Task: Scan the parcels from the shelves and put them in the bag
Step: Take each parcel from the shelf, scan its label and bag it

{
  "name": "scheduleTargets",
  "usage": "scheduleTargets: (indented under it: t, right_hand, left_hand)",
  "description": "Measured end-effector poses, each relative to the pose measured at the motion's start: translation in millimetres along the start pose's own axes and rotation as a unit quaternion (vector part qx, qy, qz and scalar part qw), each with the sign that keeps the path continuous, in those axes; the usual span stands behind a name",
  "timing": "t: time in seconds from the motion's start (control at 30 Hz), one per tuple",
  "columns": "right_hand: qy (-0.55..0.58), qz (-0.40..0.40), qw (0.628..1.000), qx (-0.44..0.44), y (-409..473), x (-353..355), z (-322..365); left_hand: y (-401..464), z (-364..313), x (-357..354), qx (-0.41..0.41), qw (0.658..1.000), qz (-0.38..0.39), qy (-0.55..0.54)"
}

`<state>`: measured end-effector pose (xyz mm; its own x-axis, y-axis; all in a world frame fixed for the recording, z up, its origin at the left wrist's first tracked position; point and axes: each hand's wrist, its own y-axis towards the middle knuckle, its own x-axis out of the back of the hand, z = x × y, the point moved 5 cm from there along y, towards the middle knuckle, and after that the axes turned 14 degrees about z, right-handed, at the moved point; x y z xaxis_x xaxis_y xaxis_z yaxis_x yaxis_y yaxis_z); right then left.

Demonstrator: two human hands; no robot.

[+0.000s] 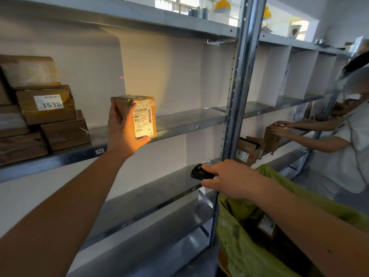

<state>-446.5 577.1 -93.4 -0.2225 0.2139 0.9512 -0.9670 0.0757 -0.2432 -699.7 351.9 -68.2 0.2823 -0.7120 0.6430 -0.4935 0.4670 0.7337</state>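
Note:
My left hand (124,129) grips a small cardboard parcel (139,116) upright in front of the middle shelf, its white shipping label facing me and lit by warm yellow light. My right hand (229,179) holds a black handheld scanner (199,172) lower right, pointed toward the parcel. A small red laser mark shows on the wall above the parcel. Below my right arm hangs an open green bag (243,232), a labelled parcel (266,226) lying inside it.
Several brown boxes (46,108), one marked 1538, are stacked at the left of the middle shelf (179,124). A metal upright (236,92) splits the shelving. On the right another person's hands rest on a box (272,136); more boxes (248,150) stand beside it.

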Motion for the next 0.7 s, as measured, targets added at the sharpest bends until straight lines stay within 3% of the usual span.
scheduleTargets:
  t: [0.5,0.7]
  right_hand:
    - [-0.005,-0.034,0.999,0.011,9,-8,-7]
    - [-0.012,-0.059,0.998,0.02,12,-14,-9]
  left_hand:
    - [-1,-2,0,0.006,1.0,-0.011,-0.004]
    - [3,3,-5,0.085,0.996,0.026,-0.013]
